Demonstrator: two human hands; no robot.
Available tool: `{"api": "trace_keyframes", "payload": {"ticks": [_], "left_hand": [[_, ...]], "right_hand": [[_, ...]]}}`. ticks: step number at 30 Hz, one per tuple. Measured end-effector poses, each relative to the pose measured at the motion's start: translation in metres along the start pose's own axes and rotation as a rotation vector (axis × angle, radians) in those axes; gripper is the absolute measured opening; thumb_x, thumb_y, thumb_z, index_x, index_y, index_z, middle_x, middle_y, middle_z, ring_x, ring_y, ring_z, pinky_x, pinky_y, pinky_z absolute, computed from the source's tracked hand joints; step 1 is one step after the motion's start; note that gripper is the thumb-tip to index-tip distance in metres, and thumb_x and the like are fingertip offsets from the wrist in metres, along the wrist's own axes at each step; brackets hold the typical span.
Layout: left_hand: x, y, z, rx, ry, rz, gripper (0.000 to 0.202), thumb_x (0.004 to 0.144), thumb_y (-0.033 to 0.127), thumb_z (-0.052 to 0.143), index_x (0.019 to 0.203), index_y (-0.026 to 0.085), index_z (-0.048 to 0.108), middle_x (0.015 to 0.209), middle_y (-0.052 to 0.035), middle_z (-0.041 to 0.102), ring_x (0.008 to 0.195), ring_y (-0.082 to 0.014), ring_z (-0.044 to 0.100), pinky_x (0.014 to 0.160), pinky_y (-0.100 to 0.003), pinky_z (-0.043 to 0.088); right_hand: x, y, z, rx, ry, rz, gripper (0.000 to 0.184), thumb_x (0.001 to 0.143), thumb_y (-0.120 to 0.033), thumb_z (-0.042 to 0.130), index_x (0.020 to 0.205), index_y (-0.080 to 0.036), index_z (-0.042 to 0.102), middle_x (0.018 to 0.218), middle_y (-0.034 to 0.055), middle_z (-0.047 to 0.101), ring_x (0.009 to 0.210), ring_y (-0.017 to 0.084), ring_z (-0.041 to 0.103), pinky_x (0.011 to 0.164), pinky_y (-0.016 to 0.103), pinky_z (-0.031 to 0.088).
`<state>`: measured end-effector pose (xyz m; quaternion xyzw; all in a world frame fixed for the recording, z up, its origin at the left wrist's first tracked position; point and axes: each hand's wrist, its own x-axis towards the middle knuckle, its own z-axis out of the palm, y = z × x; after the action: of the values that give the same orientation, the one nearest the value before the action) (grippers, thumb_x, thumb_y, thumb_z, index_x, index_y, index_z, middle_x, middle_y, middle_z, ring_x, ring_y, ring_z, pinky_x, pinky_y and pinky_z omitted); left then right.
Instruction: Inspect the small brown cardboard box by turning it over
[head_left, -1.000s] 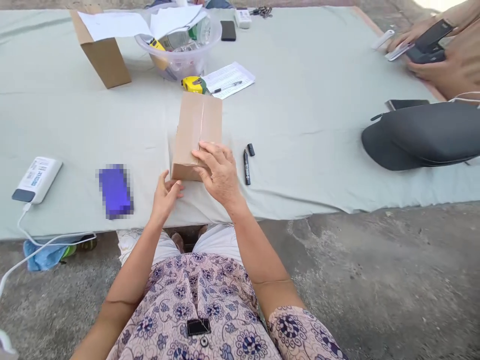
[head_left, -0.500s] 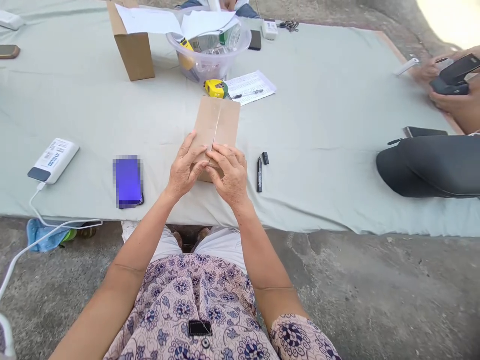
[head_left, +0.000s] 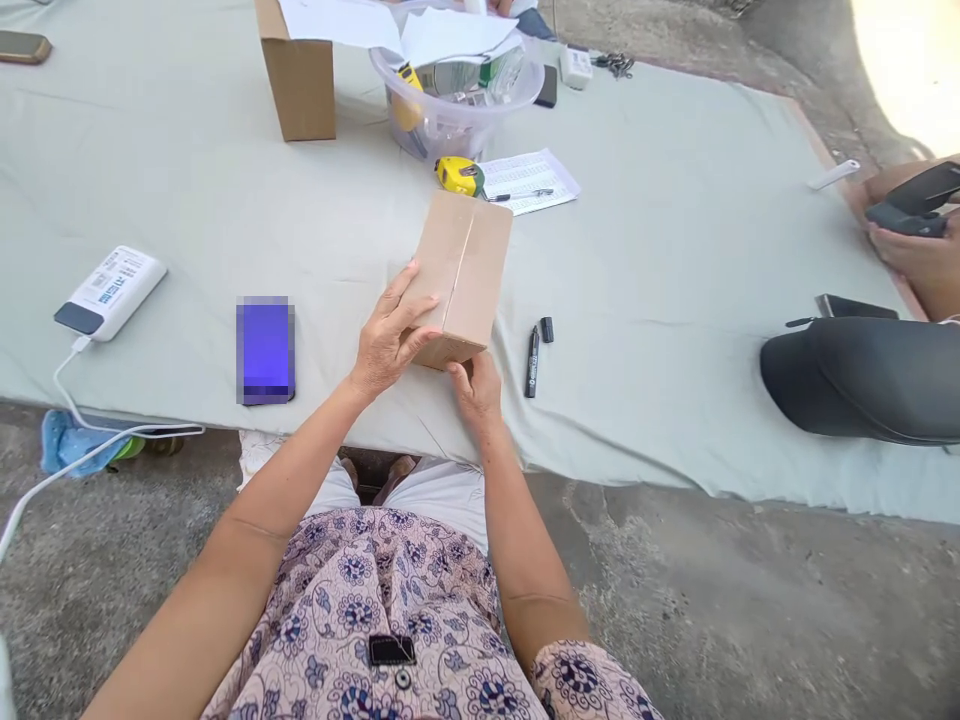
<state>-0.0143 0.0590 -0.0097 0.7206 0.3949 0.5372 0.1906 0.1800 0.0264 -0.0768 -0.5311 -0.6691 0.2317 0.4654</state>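
A small brown cardboard box (head_left: 480,265) sits in front of me, its top flaps meeting along a centre seam. My left hand (head_left: 390,335) grips its left side, with fingers over the top and the thumb at the near edge. At the near right corner, my right hand (head_left: 478,390) holds the box low; its thumb is on the near face and its other fingers are mostly hidden. To the right lie an uncapped black marker (head_left: 532,362) and its cap (head_left: 547,329). A yellow tape measure (head_left: 459,176) rests just beyond the box.
Behind stand a clear plastic basin (head_left: 457,125) and another cardboard box (head_left: 304,95). A pen lies on a printed sheet (head_left: 555,175). Leftward are a blurred purple rectangle (head_left: 267,350) and a cabled white power bank (head_left: 112,293). A black cap (head_left: 862,380) lies right, near another person's hands (head_left: 911,255).
My right hand has moved off the top seam down to the box's near right corner. The left hand stays at the left side. The box now shows more of its near face.
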Motion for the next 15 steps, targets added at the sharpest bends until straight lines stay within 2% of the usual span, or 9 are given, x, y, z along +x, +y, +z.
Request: {"api": "trace_keyframes", "payload": {"ticks": [3,7,10,12,15], "left_hand": [[0.000,-0.001,-0.001,-0.011,0.015,-0.019,0.056,0.089,0.070,0.049,0.116,0.024,0.068,0.153,-0.0124,0.049,0.146,-0.0316,0.044,0.117,-0.054,0.041],[0.000,0.001,-0.008,-0.069,0.082,-0.067,0.060,0.084,0.075,0.053,0.111,0.024,0.070,0.149,-0.0114,0.053,0.145,-0.0318,0.044,0.121,-0.056,0.035],[-0.002,0.002,-0.012,-0.066,0.131,-0.074,0.060,0.085,0.073,0.055,0.111,0.022,0.071,0.148,-0.0128,0.055,0.144,-0.0311,0.046,0.122,-0.055,0.034],[-0.003,0.001,-0.012,-0.069,0.170,-0.061,0.058,0.087,0.071,0.055,0.112,0.021,0.071,0.147,-0.0131,0.056,0.143,-0.0300,0.047,0.122,-0.054,0.033],[-0.007,-0.001,-0.005,-0.129,0.245,-0.085,0.057,0.091,0.070,0.051,0.116,0.022,0.070,0.146,-0.0131,0.057,0.142,-0.0283,0.048,0.123,-0.051,0.033]], "right_hand": [[-0.002,0.000,0.002,-0.145,-0.019,-0.019,0.061,0.091,-0.069,0.051,0.122,-0.018,0.063,0.121,0.0176,0.071,0.113,0.033,0.064,0.099,0.054,0.049],[0.000,-0.004,0.002,-0.171,-0.031,-0.048,0.061,0.093,-0.065,0.051,0.131,-0.019,0.059,0.127,0.0169,0.069,0.117,0.031,0.062,0.102,0.050,0.048],[0.000,-0.004,0.001,-0.133,-0.059,-0.071,0.068,0.092,-0.062,0.054,0.143,-0.017,0.051,0.122,0.0163,0.072,0.111,0.029,0.066,0.101,0.045,0.051],[-0.001,-0.003,0.000,-0.100,-0.021,-0.065,0.070,0.092,-0.062,0.056,0.145,-0.017,0.049,0.121,0.0163,0.072,0.110,0.028,0.067,0.101,0.045,0.052],[-0.005,-0.002,-0.002,-0.020,0.142,-0.047,0.066,0.091,-0.064,0.055,0.139,-0.019,0.054,0.128,0.0157,0.069,0.115,0.027,0.066,0.103,0.044,0.052]]}}
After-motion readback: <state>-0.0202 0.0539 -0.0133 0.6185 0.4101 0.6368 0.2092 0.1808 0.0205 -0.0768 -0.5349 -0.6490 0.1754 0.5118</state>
